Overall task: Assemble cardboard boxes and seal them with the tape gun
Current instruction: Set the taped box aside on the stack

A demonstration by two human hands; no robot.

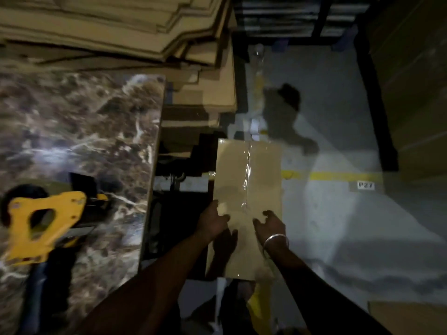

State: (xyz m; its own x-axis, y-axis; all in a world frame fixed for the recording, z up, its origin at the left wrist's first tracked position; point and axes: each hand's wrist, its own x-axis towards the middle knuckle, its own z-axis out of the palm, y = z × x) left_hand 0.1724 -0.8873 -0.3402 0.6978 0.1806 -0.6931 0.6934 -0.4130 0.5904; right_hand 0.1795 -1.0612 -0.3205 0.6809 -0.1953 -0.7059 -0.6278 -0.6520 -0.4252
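A brown cardboard box (246, 189), its top seam sealed with a strip of clear tape, lies lengthwise just right of the table, low down near the floor. My left hand (212, 222) is at the box's left edge and my right hand (269, 226), with a metal bangle on the wrist, is over its top near the right side. Both hands have loosely spread fingers and grip nothing. I cannot tell whether they touch the box. A yellow tape gun (46, 223) lies on the marble table (79, 131) at the lower left, away from both hands.
A tall stack of flat cardboard sheets (121, 27) fills the upper left behind the table. Dark shelving (290, 18) stands at the back. The grey floor (338, 213) has a yellow line and a "P27" label. More cardboard (411, 317) lies at the lower right.
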